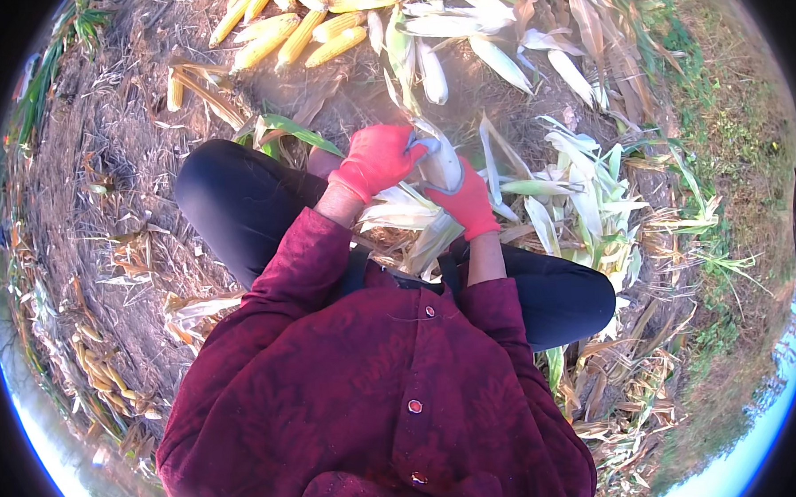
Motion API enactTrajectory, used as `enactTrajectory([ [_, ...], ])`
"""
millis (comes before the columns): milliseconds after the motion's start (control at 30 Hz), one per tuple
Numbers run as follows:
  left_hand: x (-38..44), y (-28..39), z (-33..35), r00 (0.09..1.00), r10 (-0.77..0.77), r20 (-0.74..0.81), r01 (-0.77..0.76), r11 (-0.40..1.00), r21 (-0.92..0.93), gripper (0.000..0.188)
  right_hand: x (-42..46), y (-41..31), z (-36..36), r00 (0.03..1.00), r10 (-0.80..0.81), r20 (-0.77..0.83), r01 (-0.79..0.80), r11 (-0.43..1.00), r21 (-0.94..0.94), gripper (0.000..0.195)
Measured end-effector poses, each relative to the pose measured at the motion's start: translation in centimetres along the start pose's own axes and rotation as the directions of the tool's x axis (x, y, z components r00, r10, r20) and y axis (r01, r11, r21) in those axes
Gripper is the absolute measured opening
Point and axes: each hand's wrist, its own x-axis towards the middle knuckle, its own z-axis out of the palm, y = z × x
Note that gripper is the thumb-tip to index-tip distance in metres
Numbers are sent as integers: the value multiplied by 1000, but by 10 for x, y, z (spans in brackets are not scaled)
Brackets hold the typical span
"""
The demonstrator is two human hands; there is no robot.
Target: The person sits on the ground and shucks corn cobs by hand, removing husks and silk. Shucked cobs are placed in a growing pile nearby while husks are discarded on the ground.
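Observation:
An ear of corn in its pale husk [442, 163] is held between my two hands, in front of my crossed legs. My right hand [462, 199], in a red glove with a grey palm, wraps round the ear's lower part. My left hand [381, 157], gloved the same way, pinches the husk near the upper end with thumb and fingers. No yellow kernels show on this ear. Loose husks [400, 215] lie in my lap just below the hands.
Husked yellow corn ears [266, 41] are piled at the top; unhusked ears [500, 64] lie to their right. A heap of stripped husks [585, 187] is beside my right knee. One cob [174, 90] lies apart at upper left. More ears [100, 371] sit far left.

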Motion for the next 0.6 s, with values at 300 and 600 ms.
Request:
enactTrajectory([
  [300, -1, -3, 18, 981, -118, 154, 193, 498, -846, 23, -1, -13, -15, 978, -136, -160, 106, 977, -183, 78],
  [600, -1, 4, 21, 982, -70, 174, 185, 206, -961, 22, 0, -10, -12, 999, 44, 1, -41, 925, 377, 68],
])
